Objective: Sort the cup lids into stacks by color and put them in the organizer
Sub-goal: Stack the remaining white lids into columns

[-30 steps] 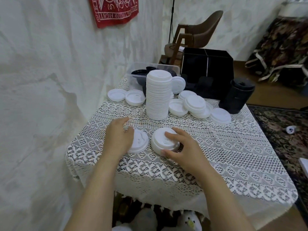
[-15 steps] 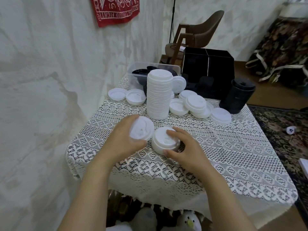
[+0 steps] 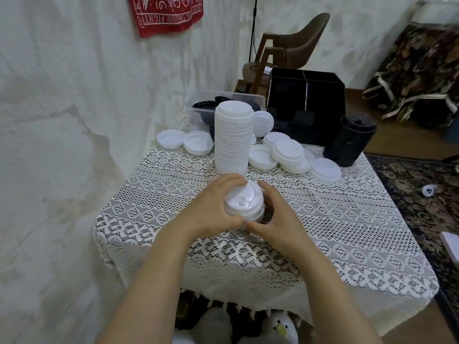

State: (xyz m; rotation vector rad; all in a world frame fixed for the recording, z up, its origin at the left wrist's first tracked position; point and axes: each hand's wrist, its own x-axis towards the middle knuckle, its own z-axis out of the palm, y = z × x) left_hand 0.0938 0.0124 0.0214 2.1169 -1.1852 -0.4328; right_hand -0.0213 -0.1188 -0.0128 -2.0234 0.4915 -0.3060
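**Now gripping a short pile of white plastic cup lids point(image 3: 244, 203)**

My left hand point(image 3: 211, 209) and right hand point(image 3: 278, 219) clasp the pile from either side, fingers point(image 3: 231, 181) curled round it, and its top lid sits tilted. The pile is on the lace-covered desk point(image 3: 347, 219), just in front of the tall stack of white plastic lids point(image 3: 233, 137). Loose white lids point(image 3: 288, 150) lie right of that stack. The black box organizer point(image 3: 305, 95) stands behind it to the right, beside a black stack of lids point(image 3: 347, 140).
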